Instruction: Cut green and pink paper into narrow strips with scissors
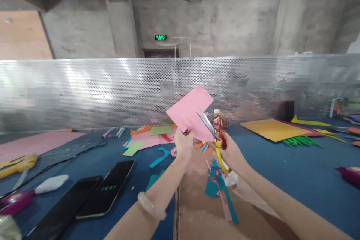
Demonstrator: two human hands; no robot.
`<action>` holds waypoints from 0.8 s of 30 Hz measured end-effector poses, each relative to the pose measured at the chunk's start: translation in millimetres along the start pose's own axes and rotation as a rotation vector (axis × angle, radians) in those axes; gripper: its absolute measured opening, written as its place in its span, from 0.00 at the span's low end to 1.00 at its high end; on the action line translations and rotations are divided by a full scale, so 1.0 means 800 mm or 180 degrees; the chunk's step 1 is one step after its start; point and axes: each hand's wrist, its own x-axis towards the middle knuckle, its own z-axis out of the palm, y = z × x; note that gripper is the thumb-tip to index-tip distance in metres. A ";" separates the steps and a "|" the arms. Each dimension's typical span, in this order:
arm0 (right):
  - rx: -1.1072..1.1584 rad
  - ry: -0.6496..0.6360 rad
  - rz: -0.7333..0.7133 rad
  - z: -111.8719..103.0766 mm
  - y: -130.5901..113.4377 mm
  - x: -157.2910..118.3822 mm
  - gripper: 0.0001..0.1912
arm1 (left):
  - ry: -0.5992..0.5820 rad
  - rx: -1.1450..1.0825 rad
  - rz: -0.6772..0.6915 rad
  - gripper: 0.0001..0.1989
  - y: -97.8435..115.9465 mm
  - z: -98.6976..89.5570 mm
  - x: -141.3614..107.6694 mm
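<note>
A pink sheet of paper point(191, 107) is held up above the table by my left hand point(184, 140), whose fingers are closed on its lower edge. My right hand point(232, 152) grips a pair of scissors point(215, 135) with red and yellow handles. The parted blades point up and left, lying against the right part of the pink sheet. Below the hands, blue and pink paper scraps point(218, 180) lie on a brown board point(202, 213). A blue curved strip point(160, 157) rests on the table left of my left hand.
Two dark phones point(108, 191) and a black cable point(70, 155) lie at left. Coloured paper pieces point(149, 138) and markers point(114, 132) are behind. A small bottle point(216, 119) stands near the perforated metal screen point(98, 93). Yellow paper point(272, 129) and green strips point(302, 141) lie right.
</note>
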 end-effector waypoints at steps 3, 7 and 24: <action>0.0269 -0.0002 0.0154 0.003 0.003 0.000 0.21 | 0.0008 -0.0139 0.0015 0.07 0.008 0.001 -0.006; 0.0441 -0.0075 0.0057 0.006 0.020 0.002 0.19 | -0.0031 -0.0318 0.0020 0.09 0.010 0.003 -0.012; 0.0811 0.0355 0.0170 0.005 0.004 0.001 0.21 | -0.0053 -0.0333 -0.0333 0.08 0.013 0.009 -0.028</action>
